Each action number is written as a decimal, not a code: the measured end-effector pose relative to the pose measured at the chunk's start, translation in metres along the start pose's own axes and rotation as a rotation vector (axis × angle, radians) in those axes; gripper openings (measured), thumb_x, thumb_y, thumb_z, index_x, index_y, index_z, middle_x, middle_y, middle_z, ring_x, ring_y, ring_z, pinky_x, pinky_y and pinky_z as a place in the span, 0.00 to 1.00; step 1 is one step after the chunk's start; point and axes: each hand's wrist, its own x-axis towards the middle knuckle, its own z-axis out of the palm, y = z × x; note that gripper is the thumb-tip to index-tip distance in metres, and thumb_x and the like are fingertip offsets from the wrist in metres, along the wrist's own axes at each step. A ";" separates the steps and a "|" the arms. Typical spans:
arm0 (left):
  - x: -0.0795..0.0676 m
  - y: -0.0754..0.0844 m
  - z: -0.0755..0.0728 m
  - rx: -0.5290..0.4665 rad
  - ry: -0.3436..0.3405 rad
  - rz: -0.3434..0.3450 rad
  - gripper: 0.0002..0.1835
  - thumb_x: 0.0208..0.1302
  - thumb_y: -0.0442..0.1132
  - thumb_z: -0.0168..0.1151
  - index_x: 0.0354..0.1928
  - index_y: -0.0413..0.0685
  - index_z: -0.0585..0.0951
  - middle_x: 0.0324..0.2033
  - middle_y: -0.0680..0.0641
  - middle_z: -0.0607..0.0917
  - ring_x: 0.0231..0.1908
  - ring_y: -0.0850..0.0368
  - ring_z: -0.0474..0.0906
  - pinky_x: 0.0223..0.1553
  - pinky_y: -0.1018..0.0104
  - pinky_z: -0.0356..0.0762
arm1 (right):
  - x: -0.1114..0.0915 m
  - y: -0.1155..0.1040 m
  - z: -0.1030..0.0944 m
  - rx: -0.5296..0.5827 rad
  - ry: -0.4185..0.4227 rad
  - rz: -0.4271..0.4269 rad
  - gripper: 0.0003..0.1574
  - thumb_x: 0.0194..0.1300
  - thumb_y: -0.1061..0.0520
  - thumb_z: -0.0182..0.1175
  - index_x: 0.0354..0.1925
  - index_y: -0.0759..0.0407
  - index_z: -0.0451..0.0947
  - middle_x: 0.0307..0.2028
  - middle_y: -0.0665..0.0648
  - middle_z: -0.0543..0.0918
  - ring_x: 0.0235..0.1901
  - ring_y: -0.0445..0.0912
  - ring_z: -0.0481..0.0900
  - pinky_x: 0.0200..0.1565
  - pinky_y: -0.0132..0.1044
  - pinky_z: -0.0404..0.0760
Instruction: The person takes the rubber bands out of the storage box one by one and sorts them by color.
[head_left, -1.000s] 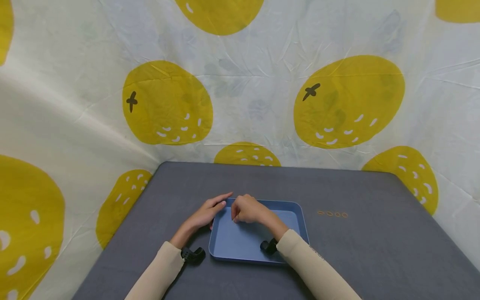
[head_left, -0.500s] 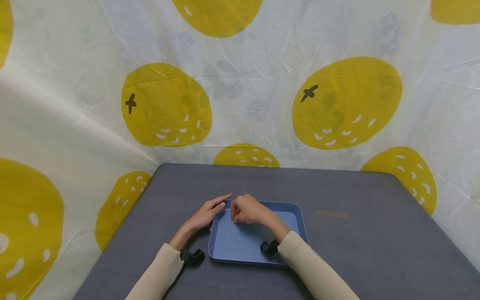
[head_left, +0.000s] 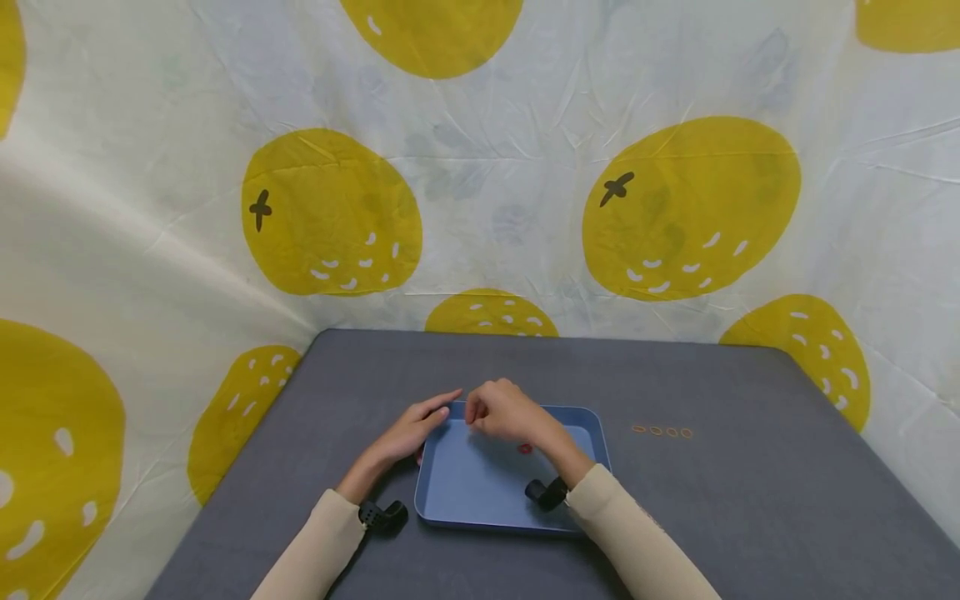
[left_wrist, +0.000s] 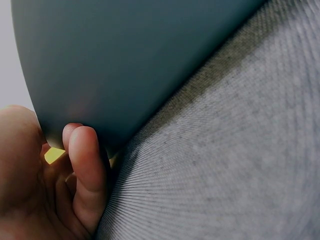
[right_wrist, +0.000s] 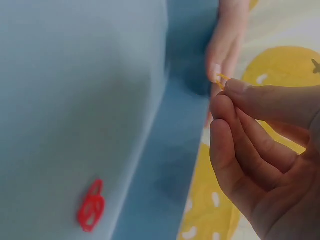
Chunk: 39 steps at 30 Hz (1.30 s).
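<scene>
A blue rectangular tray [head_left: 472, 496] lies on the table. My left hand [head_left: 408, 429] grips its far left corner, with the thumb at the rim; in the left wrist view, fingers [left_wrist: 86, 160] curl against the outer wall. Over the far left part of the tray, my right hand [head_left: 510, 412] pinches a thin yellow-orange rubber band [right_wrist: 223, 76] between thumb and forefinger. Most of that band is hidden by the fingertips. On the tray floor, below the right wrist, is a small looped red rubber band [right_wrist: 91, 206]; whether it is one or more I cannot tell.
Several orange rubber bands [head_left: 663, 432] lie in a row on the grey tabletop [head_left: 735, 500], right of the tray. Behind and left of the table hangs a white cloth [head_left: 502, 200] printed with yellow fruit. A black camera sits on each wrist.
My right hand has risen slightly and shifted right, its wrist turning. The red rubber band, hidden before, now shows beside the forearm. My left hand stays on the tray corner.
</scene>
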 end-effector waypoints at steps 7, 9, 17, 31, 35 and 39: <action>0.001 0.000 0.001 -0.008 -0.010 -0.003 0.24 0.75 0.53 0.43 0.71 0.70 0.63 0.63 0.46 0.73 0.08 0.55 0.67 0.12 0.56 0.74 | -0.013 -0.003 -0.017 0.020 0.035 0.010 0.02 0.61 0.61 0.65 0.34 0.57 0.85 0.28 0.48 0.85 0.25 0.36 0.78 0.30 0.31 0.79; 0.001 0.000 0.001 -0.014 -0.011 -0.002 0.24 0.75 0.53 0.43 0.71 0.69 0.63 0.63 0.45 0.72 0.08 0.55 0.67 0.12 0.56 0.74 | -0.017 -0.003 -0.022 0.025 0.044 0.020 0.02 0.62 0.61 0.64 0.34 0.57 0.84 0.29 0.49 0.85 0.25 0.37 0.78 0.30 0.31 0.79; 0.000 0.000 0.003 -0.002 -0.006 -0.010 0.24 0.76 0.53 0.43 0.71 0.69 0.63 0.63 0.44 0.72 0.08 0.55 0.67 0.11 0.55 0.75 | -0.035 0.003 -0.038 0.022 0.081 0.042 0.02 0.62 0.58 0.66 0.33 0.56 0.84 0.29 0.49 0.85 0.26 0.37 0.79 0.32 0.32 0.79; 0.001 -0.002 0.002 0.005 -0.006 0.016 0.23 0.76 0.53 0.43 0.70 0.70 0.64 0.65 0.47 0.70 0.08 0.54 0.68 0.11 0.54 0.74 | -0.076 0.028 -0.065 0.027 0.171 0.066 0.02 0.62 0.58 0.65 0.33 0.56 0.84 0.30 0.51 0.87 0.28 0.42 0.82 0.30 0.30 0.79; 0.001 -0.001 0.002 0.014 -0.004 0.021 0.24 0.76 0.53 0.43 0.71 0.68 0.64 0.65 0.46 0.70 0.08 0.54 0.68 0.11 0.53 0.75 | -0.087 0.037 -0.071 0.010 0.193 0.092 0.02 0.61 0.59 0.66 0.34 0.57 0.84 0.30 0.51 0.87 0.27 0.38 0.81 0.31 0.30 0.79; 0.001 0.000 0.002 0.023 -0.002 0.017 0.24 0.76 0.52 0.43 0.71 0.67 0.63 0.66 0.47 0.69 0.08 0.55 0.68 0.12 0.52 0.75 | -0.097 0.047 -0.076 -0.006 0.209 0.114 0.02 0.60 0.59 0.67 0.33 0.56 0.83 0.29 0.49 0.86 0.27 0.38 0.81 0.32 0.30 0.79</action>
